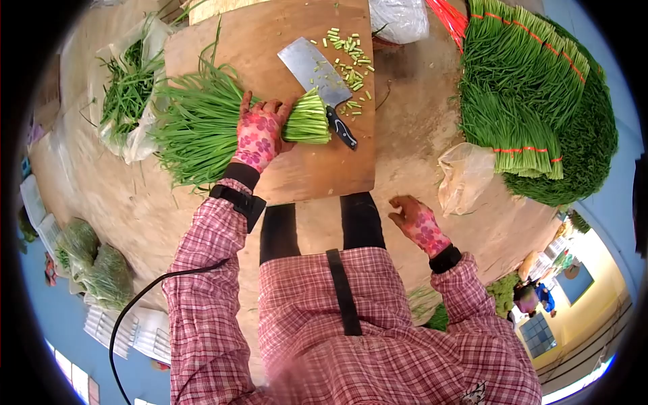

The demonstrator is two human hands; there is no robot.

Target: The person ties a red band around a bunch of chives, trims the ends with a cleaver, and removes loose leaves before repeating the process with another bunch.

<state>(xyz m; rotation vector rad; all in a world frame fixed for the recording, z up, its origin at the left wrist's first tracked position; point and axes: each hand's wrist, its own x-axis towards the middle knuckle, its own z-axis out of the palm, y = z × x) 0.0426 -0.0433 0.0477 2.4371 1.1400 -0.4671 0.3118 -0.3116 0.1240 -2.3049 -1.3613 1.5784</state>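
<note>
My left hand (260,135), in a pink flowered fingerless glove, wraps over a thick bunch of green stalks (202,125) lying on a wooden board (317,172). The cut pale ends point right, the loose leafy ends left. Just right of the bunch lies a cleaver (314,71) with a black handle, short cut pieces (351,57) scattered beside and on its blade. My right hand (415,219), gloved alike, hovers right of the board near my lap, fingers loosely curled and apart, holding nothing.
Stacked bundles tied with red bands (526,121) stand at the right, beside a crumpled clear bag (466,175). Loose leaves lie in a plastic bag (128,94) at the left. Red ties (447,20) are beyond the board. Another person (543,297) is far off at lower right.
</note>
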